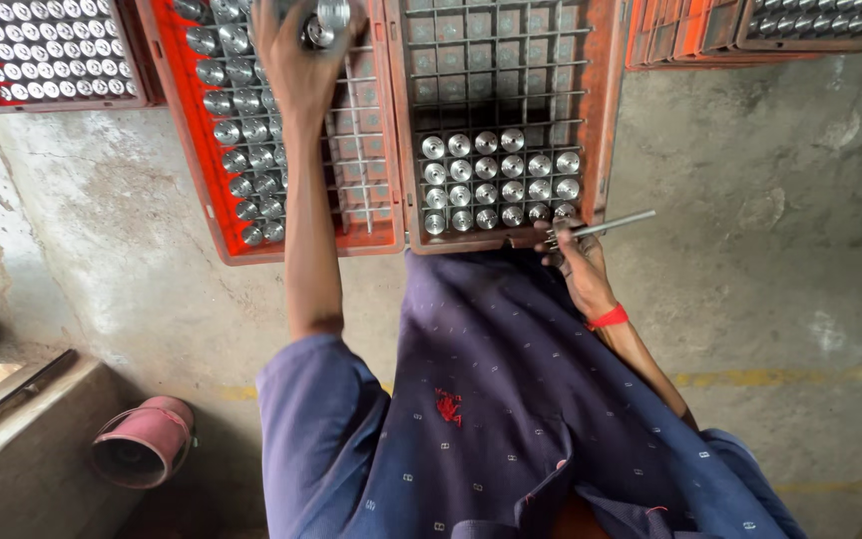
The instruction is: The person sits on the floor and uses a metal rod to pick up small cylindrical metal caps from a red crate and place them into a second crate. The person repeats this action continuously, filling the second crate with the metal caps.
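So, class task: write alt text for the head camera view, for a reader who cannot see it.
The left hand grips a round metal part above a red crate of similar parts, while the right hand holds a metal rod beside a second, partly filled crate on a concrete floor.

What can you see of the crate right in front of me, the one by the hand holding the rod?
The orange crate looks plastic, worn and grimy, with a gridded divider inside. Shiny round metal parts fill only its three nearest rows; the cells beyond are empty. It sits on the concrete floor, flush against another crate. The right hand, holding a metal rod, is at its near edge.
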The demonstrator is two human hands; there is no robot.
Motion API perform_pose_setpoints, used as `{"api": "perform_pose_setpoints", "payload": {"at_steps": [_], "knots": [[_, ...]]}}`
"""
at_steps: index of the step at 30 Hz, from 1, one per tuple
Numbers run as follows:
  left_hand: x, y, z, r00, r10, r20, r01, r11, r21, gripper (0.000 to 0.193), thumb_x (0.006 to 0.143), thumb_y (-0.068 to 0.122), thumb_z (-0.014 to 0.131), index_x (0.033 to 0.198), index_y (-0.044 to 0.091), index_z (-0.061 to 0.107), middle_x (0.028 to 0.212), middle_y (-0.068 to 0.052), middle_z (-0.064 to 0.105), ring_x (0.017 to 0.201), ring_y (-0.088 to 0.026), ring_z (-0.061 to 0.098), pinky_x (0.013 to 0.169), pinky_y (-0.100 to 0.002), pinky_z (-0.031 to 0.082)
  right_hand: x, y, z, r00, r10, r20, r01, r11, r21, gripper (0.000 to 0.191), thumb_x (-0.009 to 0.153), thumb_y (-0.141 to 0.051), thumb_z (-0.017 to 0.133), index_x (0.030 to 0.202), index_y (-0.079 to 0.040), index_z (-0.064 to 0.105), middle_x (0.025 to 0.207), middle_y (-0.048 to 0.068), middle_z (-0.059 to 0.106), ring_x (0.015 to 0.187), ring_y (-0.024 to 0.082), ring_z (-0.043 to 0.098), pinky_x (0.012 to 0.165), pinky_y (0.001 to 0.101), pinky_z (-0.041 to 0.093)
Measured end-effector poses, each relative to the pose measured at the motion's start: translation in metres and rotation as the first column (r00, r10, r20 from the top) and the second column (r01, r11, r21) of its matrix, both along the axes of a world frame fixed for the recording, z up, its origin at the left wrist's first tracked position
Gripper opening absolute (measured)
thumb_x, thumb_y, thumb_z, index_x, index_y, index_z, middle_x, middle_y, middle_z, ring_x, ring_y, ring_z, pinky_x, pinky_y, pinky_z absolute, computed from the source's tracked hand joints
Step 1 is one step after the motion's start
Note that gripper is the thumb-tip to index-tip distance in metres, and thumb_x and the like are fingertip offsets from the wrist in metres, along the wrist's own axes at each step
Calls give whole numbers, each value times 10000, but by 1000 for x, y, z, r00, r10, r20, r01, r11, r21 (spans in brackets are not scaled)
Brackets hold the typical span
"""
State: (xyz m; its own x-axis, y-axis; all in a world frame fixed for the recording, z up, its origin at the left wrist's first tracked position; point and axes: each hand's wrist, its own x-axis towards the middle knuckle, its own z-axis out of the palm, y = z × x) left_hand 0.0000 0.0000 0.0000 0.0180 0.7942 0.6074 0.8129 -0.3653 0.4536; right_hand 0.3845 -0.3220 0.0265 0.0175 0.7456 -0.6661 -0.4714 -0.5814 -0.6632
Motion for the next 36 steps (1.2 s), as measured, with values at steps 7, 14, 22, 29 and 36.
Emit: {"api": "perform_pose_setpoints", "payload": {"at_steps": [7,14,22,29,36], "knots": [[63,-111,16,319,243,916,510,771,-382,228,831,118,829,996,56,685,906,-57,718,753,-141,636,633,-287,512,-18,39,2,965,202,169,-231,956,179,428,1014,-90,671,1422,-21,563,1213,38,647,989,63,569,852,214,489],[145,-229,26,852,110,511,355,596,-721,340,766,146,791,1081,60,696,897,-145,758,840,-303,738,739,-405,576,-29,76,34,940,243,240,-307,910,280,557,948,-128,792,1432,-16,540,1355,85,673,1185,120,625,1012,250,519],[206,-263,52,894,49,445,380,444,-811,434,718,245,796,1104,64,718,913,-192,755,875,-379,731,769,-461,563,12,71,48,892,414,183,-452,786,422,658,893,-168,863,1463,-26,566,1373,79,648,1229,146,631,1084,301,547],[242,-284,39,902,-53,429,414,395,-820,495,697,268,822,1132,46,738,957,-202,768,951,-376,739,840,-450,561,69,57,25,765,497,409,-643,555,528,585,859,-105,860,1391,-13,634,1347,85,661,1230,156,615,1048,312,525],[260,-279,13,909,-48,414,384,485,-786,709,840,467,861,1345,48,593,1081,-252,735,1054,-409,725,910,-462,560,123,68,-25,956,283,77,-290,876,384,483,868,-10,795,1327,15,645,1125,21,706,1028,123,663,955,275,541]]}}
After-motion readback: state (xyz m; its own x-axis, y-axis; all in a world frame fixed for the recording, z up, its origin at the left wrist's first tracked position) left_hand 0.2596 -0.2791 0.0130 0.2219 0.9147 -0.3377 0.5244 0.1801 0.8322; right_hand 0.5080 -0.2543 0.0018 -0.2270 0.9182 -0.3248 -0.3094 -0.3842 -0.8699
